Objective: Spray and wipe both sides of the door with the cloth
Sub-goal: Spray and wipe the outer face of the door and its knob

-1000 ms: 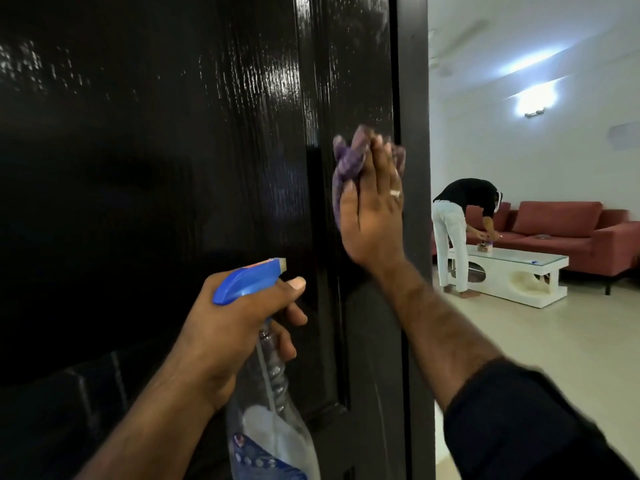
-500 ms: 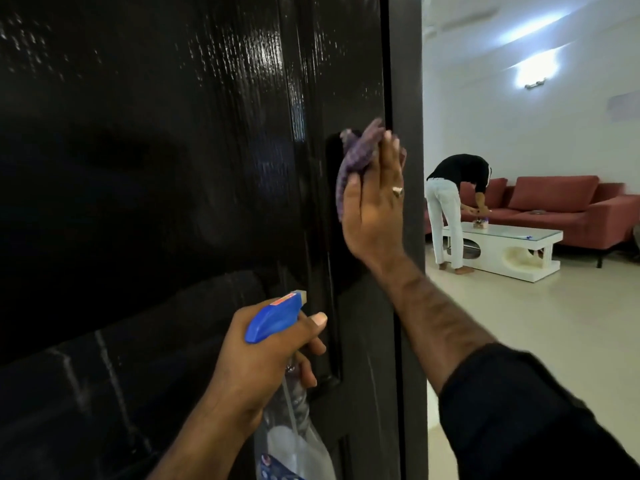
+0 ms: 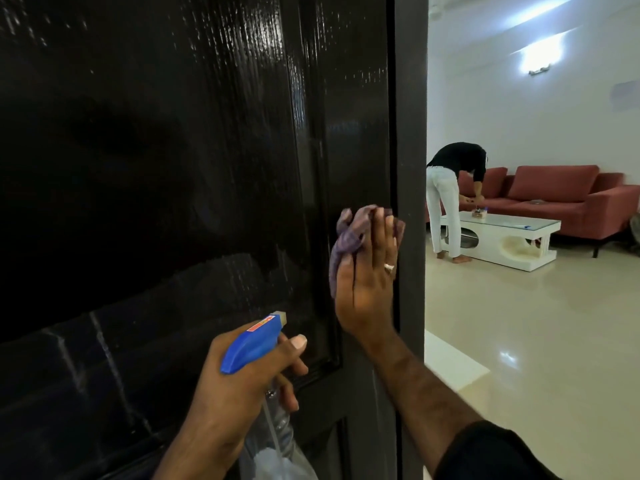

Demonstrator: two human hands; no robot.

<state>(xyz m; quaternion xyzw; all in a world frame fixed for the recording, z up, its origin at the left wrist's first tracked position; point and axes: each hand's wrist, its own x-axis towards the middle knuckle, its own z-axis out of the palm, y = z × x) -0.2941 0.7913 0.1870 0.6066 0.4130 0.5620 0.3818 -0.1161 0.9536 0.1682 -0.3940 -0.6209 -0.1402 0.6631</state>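
The right hand (image 3: 367, 278), fingers straight, presses a crumpled purple cloth (image 3: 346, 237) flat against the glossy black wooden door (image 3: 194, 161) near its edge. The left hand (image 3: 239, 386) grips a clear spray bottle with blue trigger head (image 3: 252, 341).

No text can be read; a small red label on the blue spray bottle head (image 3: 254, 342) appears too blurred.

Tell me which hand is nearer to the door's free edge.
Right. The right hand presses the purple cloth flat against the door right beside its edge. The left hand grips the spray bottle lower down, farther from that edge.
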